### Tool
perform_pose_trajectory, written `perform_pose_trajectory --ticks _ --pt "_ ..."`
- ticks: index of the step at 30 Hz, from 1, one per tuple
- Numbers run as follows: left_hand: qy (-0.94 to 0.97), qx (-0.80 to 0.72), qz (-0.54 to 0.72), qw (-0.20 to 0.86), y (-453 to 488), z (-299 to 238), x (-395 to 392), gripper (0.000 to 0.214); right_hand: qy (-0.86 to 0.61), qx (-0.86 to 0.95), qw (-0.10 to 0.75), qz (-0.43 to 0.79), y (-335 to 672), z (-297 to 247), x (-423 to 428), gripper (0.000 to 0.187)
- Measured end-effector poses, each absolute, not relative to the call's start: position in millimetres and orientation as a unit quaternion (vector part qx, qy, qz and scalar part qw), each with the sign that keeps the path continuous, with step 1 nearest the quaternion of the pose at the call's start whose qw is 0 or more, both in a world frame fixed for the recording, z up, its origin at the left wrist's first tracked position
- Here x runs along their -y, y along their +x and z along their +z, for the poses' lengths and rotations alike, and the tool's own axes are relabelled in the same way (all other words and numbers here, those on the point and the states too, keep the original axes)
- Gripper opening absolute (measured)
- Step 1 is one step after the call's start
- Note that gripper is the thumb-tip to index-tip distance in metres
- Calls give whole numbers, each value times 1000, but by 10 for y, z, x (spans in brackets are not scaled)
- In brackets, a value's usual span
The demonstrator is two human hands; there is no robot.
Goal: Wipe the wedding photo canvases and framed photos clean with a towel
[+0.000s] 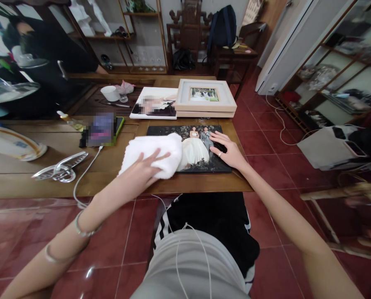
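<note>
A dark photo print point(200, 166) showing a couple lies flat on the wooden table point(110, 182) in front of me. A folded white cloth point(156, 151) covers its left part. My left hand point(144, 166) lies on the cloth with its fingers stretched flat, pressing it down. My right hand point(225, 149) rests on the right edge of the print, fingers spread flat, a ring on one finger.
Behind the print stand a stacked white picture frame point(205, 99) and another photo print point(154, 106). A phone point(102, 131) with a cable, a small bottle point(70, 120), a silver tray point(62, 168), a plate point(13, 143) and a white cup point(110, 93) lie to the left. A person in black sits at far left.
</note>
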State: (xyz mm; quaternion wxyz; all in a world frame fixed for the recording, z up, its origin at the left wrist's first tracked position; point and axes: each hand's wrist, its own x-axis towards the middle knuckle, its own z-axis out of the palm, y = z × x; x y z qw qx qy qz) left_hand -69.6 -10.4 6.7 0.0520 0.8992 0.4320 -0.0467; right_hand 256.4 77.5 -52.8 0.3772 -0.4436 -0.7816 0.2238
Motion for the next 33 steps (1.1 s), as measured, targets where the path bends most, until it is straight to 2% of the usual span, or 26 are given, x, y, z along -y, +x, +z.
perform_pose_trajectory --ticks 8,12,16,20,26,29,33 --pt "886 -463 2 27 -747 -46 -961 40 -442 781 376 231 2569 -510 -765 38" --pt "872 -486 29 38 -831 -121 -1234 39 -437 784 377 227 2574 -532 -776 38" --pt "874 -483 -8 43 -836 -70 -994 39 -438 785 376 224 2575 -543 -779 38" --pt "883 -461 -54 70 -836 21 -349 42 -441 784 377 221 2575 -547 -781 37" --pt "890 -450 -37 66 -882 19 525 43 -441 786 374 219 2575 -551 -788 37" --pt "893 -444 -32 71 -866 6 596 45 -439 787 374 218 2577 -556 -792 38" --pt "894 -442 -11 70 -790 -6 316 44 -438 790 372 213 2580 -559 -793 39"
